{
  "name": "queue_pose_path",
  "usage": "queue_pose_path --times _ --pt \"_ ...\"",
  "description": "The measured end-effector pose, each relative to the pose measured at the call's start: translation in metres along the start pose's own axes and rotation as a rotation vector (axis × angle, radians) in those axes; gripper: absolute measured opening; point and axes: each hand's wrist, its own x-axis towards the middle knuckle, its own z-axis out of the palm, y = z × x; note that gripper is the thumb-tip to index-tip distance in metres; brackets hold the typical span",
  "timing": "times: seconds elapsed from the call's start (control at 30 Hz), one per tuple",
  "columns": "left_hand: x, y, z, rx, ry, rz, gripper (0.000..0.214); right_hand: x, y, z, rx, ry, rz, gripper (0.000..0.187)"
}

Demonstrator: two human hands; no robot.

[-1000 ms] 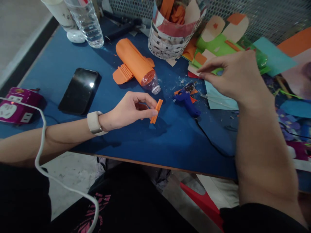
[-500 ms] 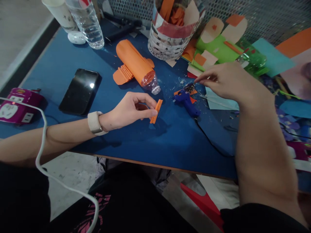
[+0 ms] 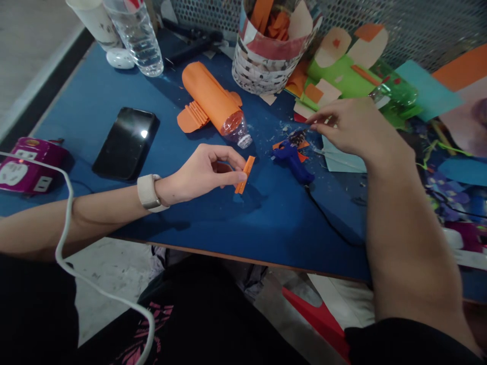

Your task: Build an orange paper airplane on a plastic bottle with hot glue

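Between thumb and fingers, my left hand point(image 3: 216, 170) pinches a narrow folded strip of orange paper point(image 3: 245, 175), tilted above the table. My right hand point(image 3: 342, 124) is closed in a pinch beside the dark nozzle end of a blue glue gun point(image 3: 292, 161); whatever its fingertips hold is too small to make out. The glue gun lies on its side over orange scraps, its black cord trailing toward the table's front edge. Behind my left hand lies a plastic bottle point(image 3: 238, 131) wrapped in orange paper point(image 3: 209, 94), with pleated orange paper point(image 3: 193, 117) at its side.
A phone point(image 3: 125, 143) and a purple power socket block point(image 3: 32, 165) lie at left. Upright water bottle point(image 3: 137, 40) and paper cup point(image 3: 95, 23) stand behind. A woven basket point(image 3: 262, 63) holds orange paper. Green paper pieces point(image 3: 342, 76) crowd the back right. A white cable point(image 3: 70, 213) crosses my left arm.
My right forearm has shifted slightly left, and its hand stays by the glue gun's nozzle end. My left hand and the orange strip have not visibly moved.
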Motion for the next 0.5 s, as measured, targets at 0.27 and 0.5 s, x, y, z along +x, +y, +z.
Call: queue_pose_path --times 0.27,0.5 --pt "-0.0001 -0.0001 0.0010 -0.015 0.003 -0.003 0.036 0.0019 0.0053 0.0049 0.047 0.044 0.074 0.020" --pt "-0.0002 0.0007 0.0003 0.005 0.002 -0.006 0.037 0.0018 0.0091 0.0057 0.063 0.042 0.069 0.020"
